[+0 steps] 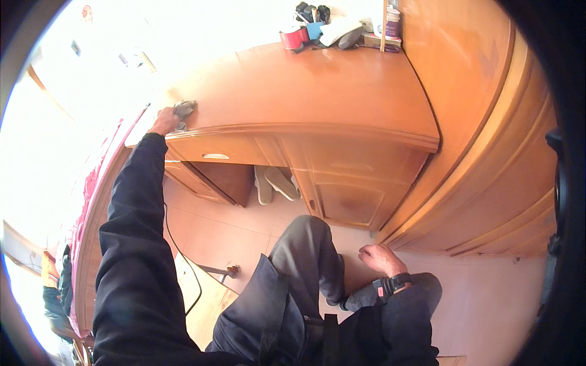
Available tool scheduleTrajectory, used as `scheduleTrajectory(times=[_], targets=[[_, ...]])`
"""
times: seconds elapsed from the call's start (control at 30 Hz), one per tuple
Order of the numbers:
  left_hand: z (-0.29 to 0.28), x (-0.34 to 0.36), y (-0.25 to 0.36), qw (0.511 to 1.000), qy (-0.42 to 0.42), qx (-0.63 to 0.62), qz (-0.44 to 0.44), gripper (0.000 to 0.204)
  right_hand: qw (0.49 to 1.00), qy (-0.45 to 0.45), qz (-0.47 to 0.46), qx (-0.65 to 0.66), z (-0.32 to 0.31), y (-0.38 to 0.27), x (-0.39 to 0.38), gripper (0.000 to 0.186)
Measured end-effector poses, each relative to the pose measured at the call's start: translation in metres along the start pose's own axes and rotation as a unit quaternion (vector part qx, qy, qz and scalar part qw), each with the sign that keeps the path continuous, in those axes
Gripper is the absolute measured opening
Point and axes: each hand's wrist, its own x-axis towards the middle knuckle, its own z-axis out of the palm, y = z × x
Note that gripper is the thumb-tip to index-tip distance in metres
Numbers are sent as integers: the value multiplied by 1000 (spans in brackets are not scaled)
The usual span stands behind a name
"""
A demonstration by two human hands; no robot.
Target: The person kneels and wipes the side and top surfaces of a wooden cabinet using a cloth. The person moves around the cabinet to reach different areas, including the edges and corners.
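At the left end of the wooden desk top [305, 85], my left hand [163, 122] is closed on a crumpled grey cloth [185, 108]. The cloth lies against the surface near its front edge, and my left arm is stretched far forward. My right hand [384, 260] hangs loosely by my right knee, below the desk, holding nothing that I can see. Its fingers are bent a little and not made into a fist. A dark watch-like band [392, 284] sits on that wrist.
A red container [295, 39], dark items and a purple-and-white jar [392, 24] stand at the desk's back. A tall wooden cabinet [464, 67] borders the right. Pale slippers [278, 183] show under the desk. A black cord [179, 247] hangs beside a wooden stool [201, 293]; pink fabric [85, 207] edges the left.
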Motion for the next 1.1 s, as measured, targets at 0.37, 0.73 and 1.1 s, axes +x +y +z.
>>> scheduleTrajectory(times=[0.37, 0.73, 1.1], targets=[[-44, -43, 10, 988, 81, -130, -26, 29, 1000, 5, -14, 9, 3, 1, 3, 35], [-72, -35, 311, 828, -66, -406, 380, 36, 1000, 2, -6, 2, 6, 3, 5, 35], [-2, 73, 464, 916, 22, -99, 388, 31, 1000, 2, -11, 5, 7, 10, 5, 37]])
